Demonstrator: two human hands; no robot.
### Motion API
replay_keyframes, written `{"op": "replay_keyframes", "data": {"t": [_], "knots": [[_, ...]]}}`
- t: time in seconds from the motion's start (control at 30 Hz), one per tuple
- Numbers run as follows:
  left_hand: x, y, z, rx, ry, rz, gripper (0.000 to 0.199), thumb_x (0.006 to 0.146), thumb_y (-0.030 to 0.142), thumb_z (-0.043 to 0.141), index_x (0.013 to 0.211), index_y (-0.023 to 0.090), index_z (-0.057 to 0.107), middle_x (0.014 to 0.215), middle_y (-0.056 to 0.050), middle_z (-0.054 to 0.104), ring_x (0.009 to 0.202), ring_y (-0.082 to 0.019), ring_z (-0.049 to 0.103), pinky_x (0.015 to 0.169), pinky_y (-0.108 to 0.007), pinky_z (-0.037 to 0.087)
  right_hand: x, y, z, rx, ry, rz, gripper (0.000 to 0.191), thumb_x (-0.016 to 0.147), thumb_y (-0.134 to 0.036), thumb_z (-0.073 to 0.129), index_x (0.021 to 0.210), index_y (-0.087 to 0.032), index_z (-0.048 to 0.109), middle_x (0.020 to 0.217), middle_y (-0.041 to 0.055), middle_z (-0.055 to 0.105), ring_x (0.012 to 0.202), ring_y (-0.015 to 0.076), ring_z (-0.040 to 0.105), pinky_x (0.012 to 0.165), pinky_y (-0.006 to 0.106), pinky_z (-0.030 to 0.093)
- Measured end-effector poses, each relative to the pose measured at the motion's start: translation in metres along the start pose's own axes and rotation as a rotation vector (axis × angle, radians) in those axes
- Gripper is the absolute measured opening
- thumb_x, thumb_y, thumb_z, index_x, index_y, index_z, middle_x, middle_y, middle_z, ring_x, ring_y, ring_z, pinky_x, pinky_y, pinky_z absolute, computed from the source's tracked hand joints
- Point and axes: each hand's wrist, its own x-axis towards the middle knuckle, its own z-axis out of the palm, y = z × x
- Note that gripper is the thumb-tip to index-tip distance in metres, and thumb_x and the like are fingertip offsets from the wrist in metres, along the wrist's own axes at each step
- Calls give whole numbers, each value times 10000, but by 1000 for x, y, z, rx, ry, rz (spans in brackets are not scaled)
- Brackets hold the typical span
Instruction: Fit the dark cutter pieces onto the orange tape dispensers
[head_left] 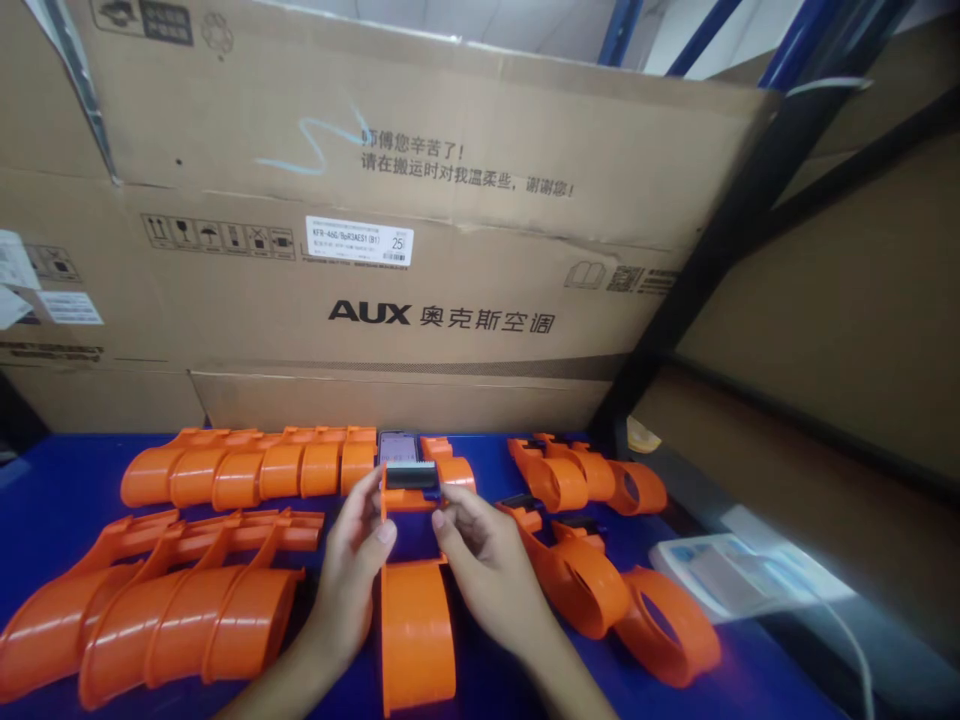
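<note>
An orange tape dispenser is between my two hands, its round hub toward me and its head pointing away. The head carries a black piece with a pale toothed blade along its far edge. My left hand grips the left side of the head, thumb near the frame. On the right, my right hand pinches the head's other side by a small dark blue part, with thumb and fingertips closed on it. The fingers' undersides are hidden.
Rows of orange dispenser bodies lie on the blue tabletop at left. Several dispensers with black pieces stand at right. A phone lies behind my hands. Beyond are a cardboard wall and a dark rack post.
</note>
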Motion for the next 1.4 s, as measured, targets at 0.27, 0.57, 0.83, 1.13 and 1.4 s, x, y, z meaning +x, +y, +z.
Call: {"op": "replay_keyframes", "data": {"t": [0.27,0.57,0.83,1.13,1.4], "knots": [[5,-1,2,99,58,-19,488,857,455,735,1290,231,707,1280,-94,734,1220,-324,651,1042,-411,502,-3,4,7,85,-33,52,109,913,-301,590,903,-195,613,626,-62,498,531,103,426,511,206,366],[1,1,5,59,27,14,515,852,424,759,1323,233,675,1174,-91,768,1170,-310,686,1013,-403,531,-1,1,7,42,-56,7,149,900,-282,581,803,-193,651,623,-40,521,600,136,497,598,234,458],[4,-1,3,100,36,9,574,854,437,764,1374,218,662,1096,-77,775,1096,-293,708,888,-350,586,-1,0,5,-39,-37,-16,156,890,-264,559,776,-185,629,632,-37,516,599,129,478,598,221,425],[8,-8,-1,131,25,-5,617,846,437,780,1412,225,651,1216,-70,772,1161,-293,692,906,-339,594,-8,-8,6,-114,-12,-15,202,915,-200,443,718,-202,486,653,-45,449,599,111,393,548,212,320],[7,4,3,91,27,15,509,867,418,744,1338,230,705,1334,-78,733,1286,-301,639,1080,-388,510,-5,1,9,-52,1,-25,175,929,-230,480,782,-188,564,660,-45,443,595,114,412,551,216,349]]}}
